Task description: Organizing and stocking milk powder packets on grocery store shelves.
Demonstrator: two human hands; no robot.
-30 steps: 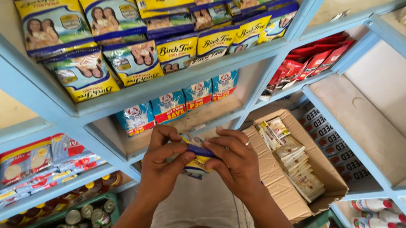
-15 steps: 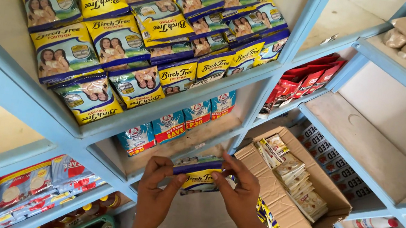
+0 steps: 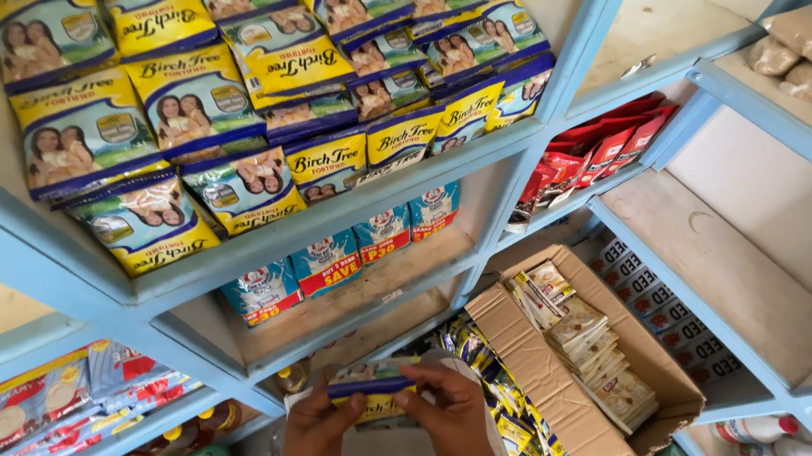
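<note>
Head camera, looking down a wall of pale blue shelves (image 3: 347, 214). Low in the middle, both hands hold one small foil sachet (image 3: 372, 383), yellow with a dark blue band, level in front of the lower shelf. The left hand (image 3: 320, 428) pinches its left end between thumb and fingers; the right hand (image 3: 451, 419) pinches the right end, fingers curled over the top edge. The sachet looks light, soft and slightly slick, likely filled with powder, so its sealed ends seem the firmest places to grip. Above it lie rows of matching yellow sachets (image 3: 198, 106). To the right an open cardboard box (image 3: 567, 416) holds small pale packets (image 3: 585, 342).
</note>
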